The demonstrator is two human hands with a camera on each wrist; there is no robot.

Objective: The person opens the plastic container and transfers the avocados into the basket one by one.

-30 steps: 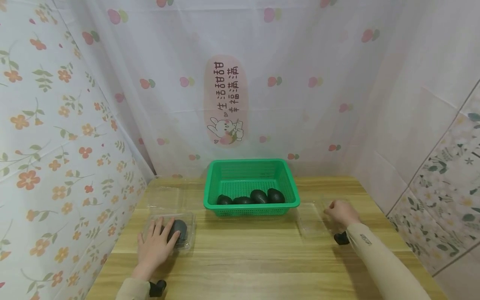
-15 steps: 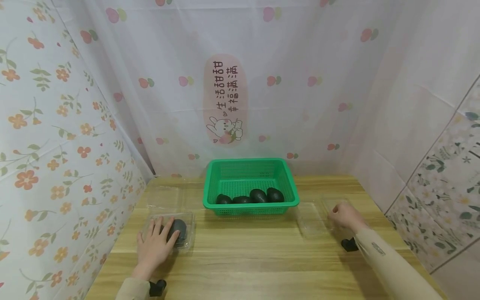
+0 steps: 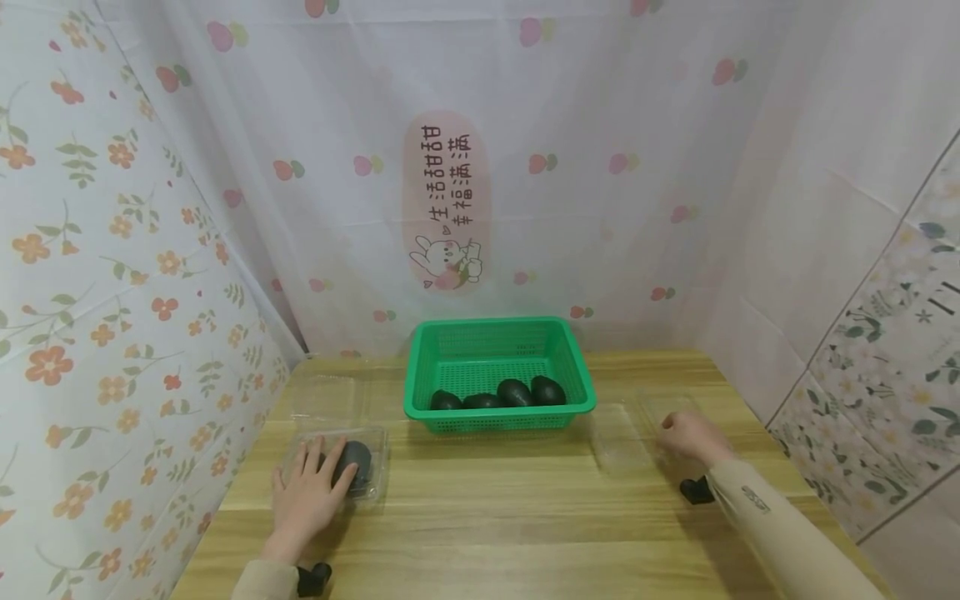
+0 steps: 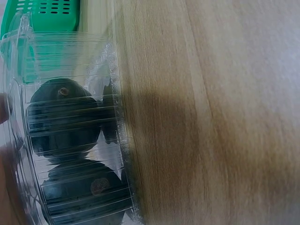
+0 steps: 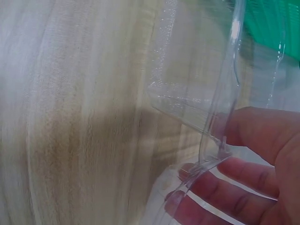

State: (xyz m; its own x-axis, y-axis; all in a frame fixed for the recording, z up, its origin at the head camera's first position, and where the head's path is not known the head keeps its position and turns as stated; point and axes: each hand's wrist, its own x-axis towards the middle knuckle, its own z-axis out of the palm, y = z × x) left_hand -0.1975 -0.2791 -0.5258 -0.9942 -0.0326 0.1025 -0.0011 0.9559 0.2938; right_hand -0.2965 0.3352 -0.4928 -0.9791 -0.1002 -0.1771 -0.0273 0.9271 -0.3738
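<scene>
My left hand [image 3: 309,493] rests with spread, fairly straight fingers over a clear plastic clamshell box [image 3: 381,467] at the front left. Dark avocados lie in this box; one avocado [image 3: 356,460] shows beside the fingers, and the left wrist view shows several through the ribbed wall, including an avocado [image 4: 63,119] with its stem end up. At the right, my right hand [image 3: 693,437] pinches the edge of a second clear clamshell box [image 3: 621,437]. In the right wrist view, thumb and fingers [image 5: 234,194] curl round its hinge edge [image 5: 211,145]; no fruit shows in it.
A green plastic basket [image 3: 499,421] stands at the back middle, with several avocados [image 3: 516,392] along its near side. A clear lid [image 3: 326,396] lies behind the left box. Printed curtains [image 3: 337,208] enclose the wooden table [image 3: 495,517].
My right hand has shifted slightly right and pulled back a little, still at the clear box's edge. My left hand stays on its box. The view has turned slightly.
</scene>
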